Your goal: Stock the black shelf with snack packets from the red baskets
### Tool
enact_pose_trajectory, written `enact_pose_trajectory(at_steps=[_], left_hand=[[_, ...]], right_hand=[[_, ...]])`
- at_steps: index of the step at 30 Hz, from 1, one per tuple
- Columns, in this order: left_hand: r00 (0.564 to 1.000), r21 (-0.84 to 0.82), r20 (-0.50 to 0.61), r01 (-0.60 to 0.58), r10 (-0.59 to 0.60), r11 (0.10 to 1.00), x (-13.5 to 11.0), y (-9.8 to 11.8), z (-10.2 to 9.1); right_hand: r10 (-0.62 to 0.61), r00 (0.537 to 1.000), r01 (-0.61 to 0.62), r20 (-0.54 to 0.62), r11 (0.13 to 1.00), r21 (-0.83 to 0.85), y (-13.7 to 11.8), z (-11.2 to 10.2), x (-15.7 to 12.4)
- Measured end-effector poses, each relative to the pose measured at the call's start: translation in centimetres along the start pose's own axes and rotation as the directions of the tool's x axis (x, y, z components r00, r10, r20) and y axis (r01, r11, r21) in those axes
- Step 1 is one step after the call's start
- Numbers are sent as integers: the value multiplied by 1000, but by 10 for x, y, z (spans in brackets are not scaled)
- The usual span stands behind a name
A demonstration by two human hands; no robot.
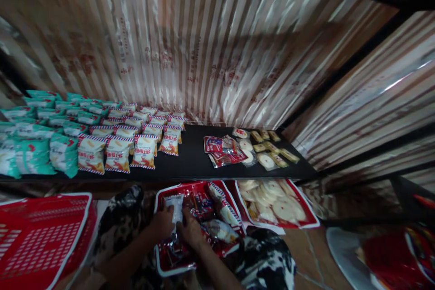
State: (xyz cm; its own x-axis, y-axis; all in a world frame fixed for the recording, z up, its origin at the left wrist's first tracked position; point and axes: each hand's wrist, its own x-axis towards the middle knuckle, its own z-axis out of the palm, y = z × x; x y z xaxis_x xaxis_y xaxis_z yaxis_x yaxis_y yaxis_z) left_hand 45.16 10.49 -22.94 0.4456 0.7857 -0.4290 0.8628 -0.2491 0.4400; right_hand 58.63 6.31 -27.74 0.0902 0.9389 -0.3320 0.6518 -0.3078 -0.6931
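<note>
Both my hands reach down into a red basket point(159, 199) full of snack packets on my lap. My left hand point(162, 223) grips a small pale packet point(176, 207) at its lower edge. My right hand point(190, 231) is closed around the red wrappers point(202, 204) right beside it. The two hands touch each other over the packets. My knees in a dark patterned cloth point(261, 258) frame the basket.
A black shelf point(192, 158) ahead holds rows of teal packets point(34, 145), red-striped packets point(136, 140), loose red packets point(224, 150) and round white cakes point(267, 161). A second red basket point(307, 217) of round cakes sits right; an upturned red basket point(37, 231) left. Corrugated sheet walls behind.
</note>
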Motion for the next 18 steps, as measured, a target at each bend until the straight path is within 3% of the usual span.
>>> enact_pose_trajectory(at_steps=[3, 7, 12, 18], left_hand=[[999, -11, 38, 39, -39, 999, -6, 4, 16], [999, -36, -7, 44, -44, 998, -11, 10, 22], [988, -290, -115, 64, -101, 955, -18, 9, 26], [962, -505, -184, 85, -203, 859, -22, 11, 28]], right_hand=[[13, 996, -3, -91, 994, 108, 3, 8, -4], [-30, 981, 81, -190, 960, 267, 1, -2, -7], [-119, 978, 173, -171, 921, 350, -15, -26, -20], [-115, 973, 193, -201, 883, 427, -30, -37, -32]])
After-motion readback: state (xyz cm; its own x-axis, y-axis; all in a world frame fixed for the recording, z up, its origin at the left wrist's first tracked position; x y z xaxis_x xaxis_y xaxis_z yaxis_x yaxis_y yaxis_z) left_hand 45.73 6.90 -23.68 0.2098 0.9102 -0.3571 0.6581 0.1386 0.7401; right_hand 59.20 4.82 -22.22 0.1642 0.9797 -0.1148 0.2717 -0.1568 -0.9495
